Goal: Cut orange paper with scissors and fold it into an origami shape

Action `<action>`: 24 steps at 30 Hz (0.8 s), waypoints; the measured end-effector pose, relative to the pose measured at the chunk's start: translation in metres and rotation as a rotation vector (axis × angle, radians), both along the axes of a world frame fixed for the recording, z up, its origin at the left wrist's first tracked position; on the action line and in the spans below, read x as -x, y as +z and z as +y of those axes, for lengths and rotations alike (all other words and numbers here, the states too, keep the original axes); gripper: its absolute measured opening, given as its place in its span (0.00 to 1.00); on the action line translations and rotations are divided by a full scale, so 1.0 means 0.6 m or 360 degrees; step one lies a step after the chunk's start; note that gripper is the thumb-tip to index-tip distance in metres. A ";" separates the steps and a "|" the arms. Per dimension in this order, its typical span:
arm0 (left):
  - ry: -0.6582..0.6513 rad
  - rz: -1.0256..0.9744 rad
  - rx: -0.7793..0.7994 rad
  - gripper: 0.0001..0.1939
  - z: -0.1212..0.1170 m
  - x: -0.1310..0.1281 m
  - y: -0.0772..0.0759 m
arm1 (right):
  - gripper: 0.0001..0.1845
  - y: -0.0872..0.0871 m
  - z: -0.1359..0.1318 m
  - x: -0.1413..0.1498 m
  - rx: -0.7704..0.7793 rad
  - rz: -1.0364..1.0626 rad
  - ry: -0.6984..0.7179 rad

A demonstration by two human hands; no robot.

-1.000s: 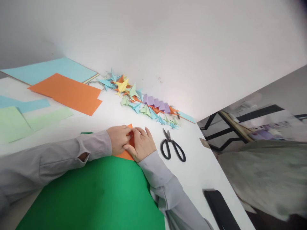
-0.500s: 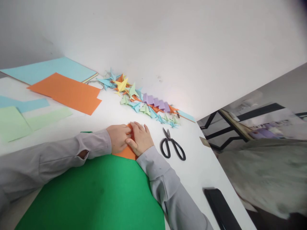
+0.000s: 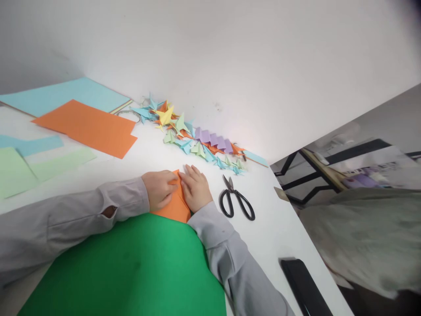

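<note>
A piece of orange paper (image 3: 174, 208) with a folded edge lies on the white table between my hands. My left hand (image 3: 158, 188) rests on its left side with curled fingers, holding it. At the right edge of the paper is my right hand (image 3: 197, 188), its thumb and index finger closed on the fold near the top corner and the other fingers stretched forward. Black-handled scissors (image 3: 235, 197) lie with blades slightly apart to the right of my right hand. Beneath my forearms spreads a smooth green surface (image 3: 131, 267), its kind unclear.
Folded paper pieces in several colours (image 3: 197, 136) line the wall. Larger orange sheets (image 3: 88, 127), a blue stack (image 3: 79, 92) and light green paper (image 3: 19, 173) lie to the left. A black flat object (image 3: 305, 285) sits near the table's right edge; beyond is a grey-green cloth (image 3: 355, 237).
My hands have drawn apart from their overlap on the orange paper, the left one shifting left. More of the paper and its folded edge shows between them. The view has shifted slightly.
</note>
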State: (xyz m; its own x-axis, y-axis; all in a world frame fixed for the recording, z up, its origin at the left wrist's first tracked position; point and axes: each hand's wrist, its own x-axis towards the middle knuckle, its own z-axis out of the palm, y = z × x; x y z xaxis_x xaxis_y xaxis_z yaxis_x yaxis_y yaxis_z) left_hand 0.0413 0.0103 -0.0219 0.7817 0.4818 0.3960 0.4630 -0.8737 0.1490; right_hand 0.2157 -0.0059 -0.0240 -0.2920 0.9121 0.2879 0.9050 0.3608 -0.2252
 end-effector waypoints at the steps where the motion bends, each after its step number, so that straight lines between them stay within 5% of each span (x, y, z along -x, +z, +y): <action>1: 0.0000 -0.0009 0.0006 0.11 0.001 0.000 -0.001 | 0.19 0.003 -0.003 0.003 0.0018 -0.0039 0.0008; 15: 0.0057 -0.0121 -0.0186 0.12 0.006 0.003 -0.001 | 0.17 0.006 -0.016 0.002 -0.0121 -0.0084 -0.0027; 20: -0.0036 -0.0107 -0.0114 0.12 0.012 0.005 -0.002 | 0.10 0.003 -0.012 -0.012 -0.0309 0.0026 -0.0192; 24: -0.0092 -0.0120 -0.0060 0.11 0.015 0.006 -0.004 | 0.12 -0.001 -0.009 -0.012 -0.0353 0.0119 -0.0115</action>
